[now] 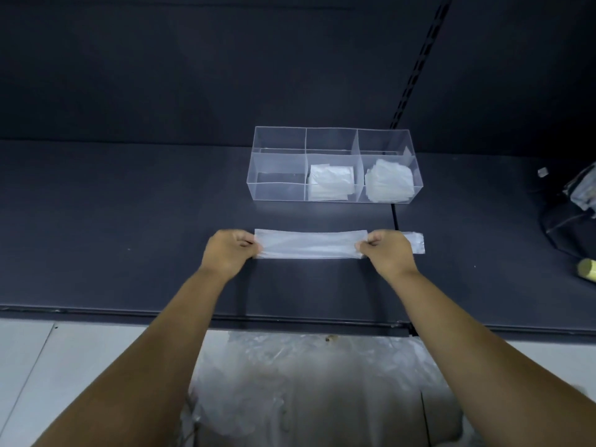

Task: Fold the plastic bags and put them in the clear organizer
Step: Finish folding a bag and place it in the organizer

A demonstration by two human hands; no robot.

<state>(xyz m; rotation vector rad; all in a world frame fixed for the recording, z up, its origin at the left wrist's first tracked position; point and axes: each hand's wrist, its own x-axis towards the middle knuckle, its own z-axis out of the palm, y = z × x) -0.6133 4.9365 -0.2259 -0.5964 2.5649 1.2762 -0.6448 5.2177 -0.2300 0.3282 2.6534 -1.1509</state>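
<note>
Two bare hands on one bag, and we are mid-fold: the left hand [227, 253] and the right hand [388, 253] each pinch the long, translucent white plastic bag strip [309, 246], which lies flat across the dark grey shelf [129, 221], just in front of the clear six-compartment plastic organizer [332, 128]. On both hands the fingers [249, 244] are curled narrow, nipping the strip against the thumb. The left grips at the very end, while the right grips a little short of the other end, so a short tail of bag pokes out past it. In the organizer, the front middle cell holds a stack of folded white bags [330, 182] and the front right cell holds a second stack of folded bags [388, 183]. The front left cell and the back row look empty. Below the shelf edge a crumpled heap of loose clear bags [306, 382] waits. By my reading, the strip wants folding end over end into a square small enough for a cell. To do it well: hold the film taut so no air bubbles up, bring one end squarely over the other, line up the long edges, tuck that tail in, and press each crease flat, since slippery film is likely to spring open.
</note>
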